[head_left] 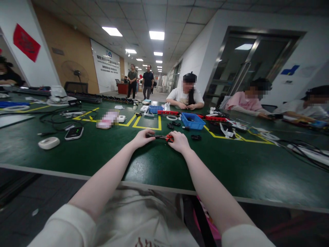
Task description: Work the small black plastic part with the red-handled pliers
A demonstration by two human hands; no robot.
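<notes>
Both of my hands are close together over the green table, near the middle of the view. My right hand (179, 141) is closed around the red and black handles of pliers (169, 138), whose metal jaws point left towards the other hand. In my left hand (143, 138), the fingers pinch a small black piece (150, 136), perhaps a cable end, right at the jaws. Its exact kind is too small to tell. Just beyond the hands lie small black cable bundles (172, 125); another black bundle (196, 137) is to the right of my right hand.
A blue bin (192, 121) stands beyond my right hand. To the left are a phone (108, 120), a black-screened device (74, 133), a white rounded object (48, 143) and loose cables. Yellow tape (147, 128) marks the table (159, 168). Several people sit or stand farther off.
</notes>
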